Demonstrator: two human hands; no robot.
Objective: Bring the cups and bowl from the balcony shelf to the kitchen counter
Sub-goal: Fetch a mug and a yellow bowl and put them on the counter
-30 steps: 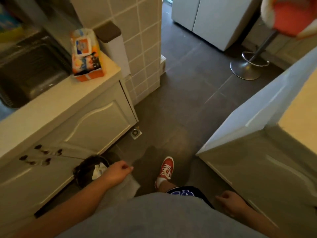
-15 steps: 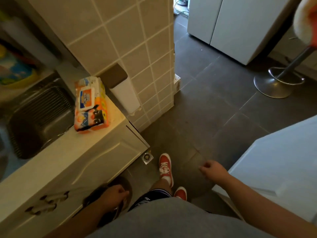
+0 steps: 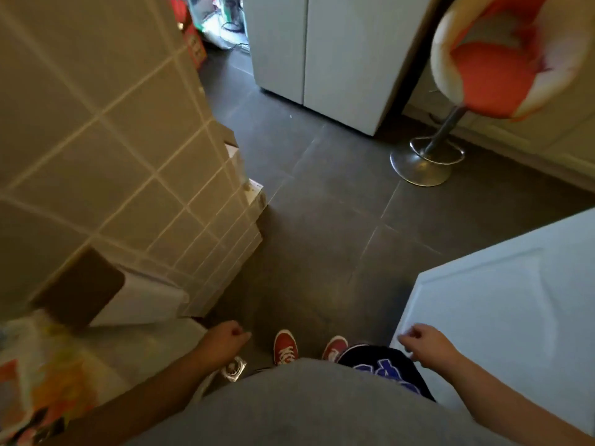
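No cups, bowl or balcony shelf show in the head view. My left hand (image 3: 223, 339) hangs low at the left with its fingers curled and nothing in it, just off the corner of the white kitchen counter (image 3: 135, 352). My right hand (image 3: 425, 344) is low at the right, fingers loosely curled and holding nothing, beside the edge of a white cabinet door (image 3: 502, 304). My red shoes (image 3: 285, 347) stand on the dark tiled floor between the two hands.
A tiled wall corner (image 3: 222, 201) juts out on the left. A colourful packet (image 3: 38, 391) lies on the counter. White cabinets (image 3: 325, 56) stand ahead, an orange bar stool (image 3: 495, 69) at the right. A floor drain (image 3: 233, 368) sits by my left foot.
I have walked forward past the sink and counter toward the tiled corner. Both arms have swung; my right hand dropped back beside the white door, my left came forward.
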